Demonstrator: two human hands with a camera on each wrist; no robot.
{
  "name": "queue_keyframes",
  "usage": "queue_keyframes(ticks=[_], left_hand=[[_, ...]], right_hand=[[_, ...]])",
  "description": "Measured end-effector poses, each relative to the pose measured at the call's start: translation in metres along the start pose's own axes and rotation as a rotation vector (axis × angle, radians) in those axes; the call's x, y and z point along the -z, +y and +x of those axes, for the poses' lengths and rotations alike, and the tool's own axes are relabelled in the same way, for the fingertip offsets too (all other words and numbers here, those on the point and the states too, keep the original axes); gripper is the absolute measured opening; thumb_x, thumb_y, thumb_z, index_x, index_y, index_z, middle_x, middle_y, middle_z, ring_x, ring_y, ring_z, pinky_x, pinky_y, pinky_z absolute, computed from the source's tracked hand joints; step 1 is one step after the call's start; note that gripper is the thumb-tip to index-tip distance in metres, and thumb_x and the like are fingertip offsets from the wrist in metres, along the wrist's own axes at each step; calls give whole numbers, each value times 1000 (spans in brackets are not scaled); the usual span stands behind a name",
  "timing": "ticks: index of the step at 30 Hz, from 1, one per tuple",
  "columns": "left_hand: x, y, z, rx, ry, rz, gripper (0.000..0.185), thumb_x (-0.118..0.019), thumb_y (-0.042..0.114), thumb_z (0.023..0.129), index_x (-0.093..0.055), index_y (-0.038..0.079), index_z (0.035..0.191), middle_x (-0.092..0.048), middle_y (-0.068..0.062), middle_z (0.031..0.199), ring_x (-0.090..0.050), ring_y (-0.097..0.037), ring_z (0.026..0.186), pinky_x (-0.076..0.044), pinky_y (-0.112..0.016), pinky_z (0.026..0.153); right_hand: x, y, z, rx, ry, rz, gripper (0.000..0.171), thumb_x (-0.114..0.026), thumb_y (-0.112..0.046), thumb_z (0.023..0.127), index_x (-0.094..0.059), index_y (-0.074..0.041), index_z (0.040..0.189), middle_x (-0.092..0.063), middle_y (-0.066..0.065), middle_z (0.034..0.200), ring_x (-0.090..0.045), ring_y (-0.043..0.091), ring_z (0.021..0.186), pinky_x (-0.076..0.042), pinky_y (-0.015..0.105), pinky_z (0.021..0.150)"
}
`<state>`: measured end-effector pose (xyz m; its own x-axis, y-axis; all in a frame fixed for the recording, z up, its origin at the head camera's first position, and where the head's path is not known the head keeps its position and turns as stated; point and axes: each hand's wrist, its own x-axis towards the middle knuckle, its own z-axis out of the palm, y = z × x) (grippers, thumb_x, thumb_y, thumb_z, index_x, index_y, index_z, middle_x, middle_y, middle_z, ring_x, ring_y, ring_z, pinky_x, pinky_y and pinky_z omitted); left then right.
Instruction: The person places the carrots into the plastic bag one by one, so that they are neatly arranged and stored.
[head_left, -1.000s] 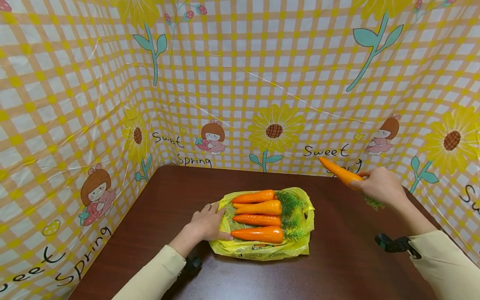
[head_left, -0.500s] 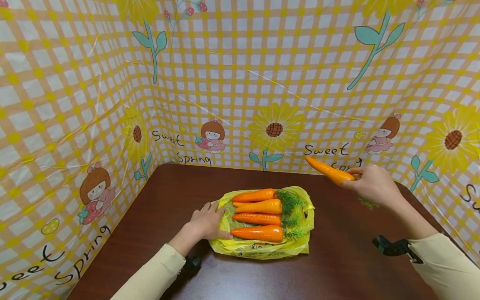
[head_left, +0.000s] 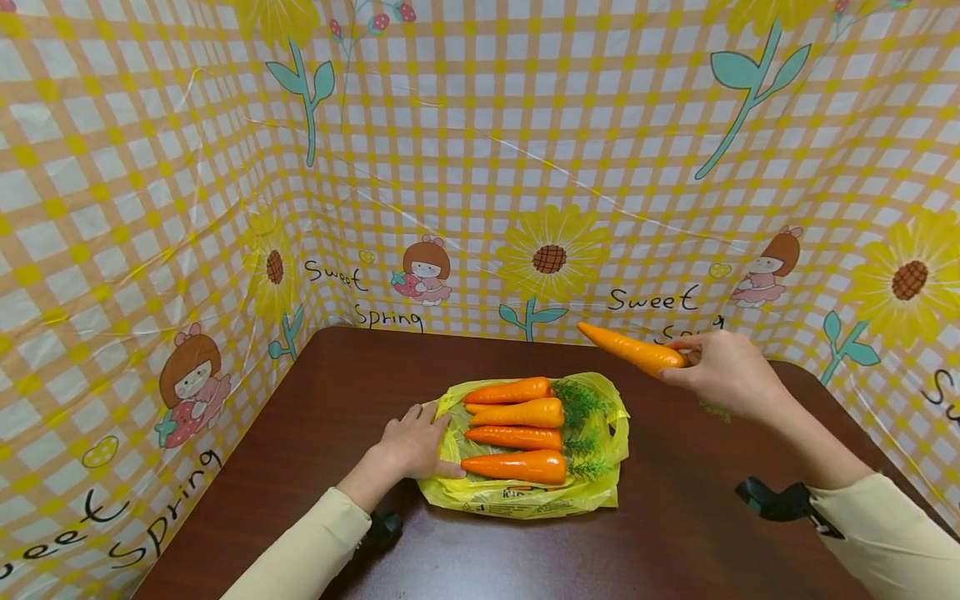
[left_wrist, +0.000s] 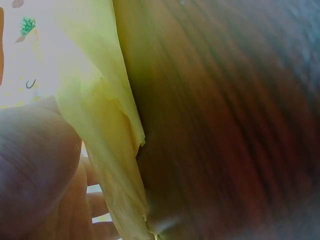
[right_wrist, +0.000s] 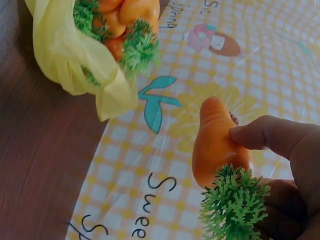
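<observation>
A yellow plastic bag (head_left: 525, 496) lies on the dark wooden table (head_left: 675, 533) with several orange carrots (head_left: 517, 440) with green tops lying on it. My left hand (head_left: 411, 446) rests flat on the bag's left edge, fingers straight; the left wrist view shows the bag (left_wrist: 107, 130) beside the palm. My right hand (head_left: 720, 371) holds another carrot (head_left: 633, 350) in the air, above and to the right of the bag, its tip pointing left. In the right wrist view the thumb and fingers grip that carrot (right_wrist: 215, 145) above its green top (right_wrist: 232, 202).
Checked yellow cloth with sunflowers forms walls (head_left: 480, 167) at the back and both sides of the table. A black wrist strap (head_left: 772, 504) shows on my right sleeve. Bare tabletop lies to the bag's left and right.
My right hand has carried the carrot leftward toward the bag. The left hand and the bag have stayed where they were.
</observation>
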<state>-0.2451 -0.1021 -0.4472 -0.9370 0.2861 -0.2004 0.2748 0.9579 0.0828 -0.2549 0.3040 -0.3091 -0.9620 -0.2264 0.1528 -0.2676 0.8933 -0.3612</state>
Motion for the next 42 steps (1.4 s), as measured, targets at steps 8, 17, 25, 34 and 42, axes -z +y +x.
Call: queue_keyframes(ticks=[8, 17, 25, 34, 42], left_hand=[[1, 0, 0, 1, -1, 3, 98, -66, 74, 81, -39, 18, 157, -28, -13, 164, -31, -36, 149, -38, -59, 109], [3, 1, -1, -1, 1, 4, 97, -66, 73, 81, -39, 18, 156, -28, -13, 164, -31, -37, 149, -38, -59, 109], [2, 0, 0, 0, -1, -8, 98, -67, 73, 81, -39, 17, 156, -28, -13, 164, -31, -36, 149, -37, -60, 110], [0, -1, 1, -2, -2, -12, 98, -67, 73, 81, -39, 17, 156, -28, -13, 164, -31, -36, 149, -37, -60, 110], [0, -1, 0, -1, -2, -13, 98, -67, 73, 81, -39, 17, 156, -29, -13, 164, -31, -37, 149, -37, -60, 109]], right_hand=[[-2, -14, -6, 41, -22, 8, 46, -73, -20, 86, -68, 5, 125, -75, 14, 90, -45, 15, 44, -35, 28, 43], [-6, -37, -11, 63, -84, 18, 46, -71, -20, 86, -67, -1, 127, -70, 3, 76, -43, 14, 41, -35, 28, 40], [-17, -58, -13, 131, -75, -52, 46, -74, -22, 84, -69, -2, 125, -57, -6, 56, -38, 11, 42, -29, 25, 44], [-32, -69, -11, 160, -129, -76, 46, -76, -23, 85, -69, -4, 126, -57, -6, 58, -39, 10, 44, -27, 24, 45], [-46, -76, -9, 203, -150, -85, 43, -77, -21, 82, -72, -7, 122, -58, -7, 62, -39, 8, 43, -26, 23, 44]])
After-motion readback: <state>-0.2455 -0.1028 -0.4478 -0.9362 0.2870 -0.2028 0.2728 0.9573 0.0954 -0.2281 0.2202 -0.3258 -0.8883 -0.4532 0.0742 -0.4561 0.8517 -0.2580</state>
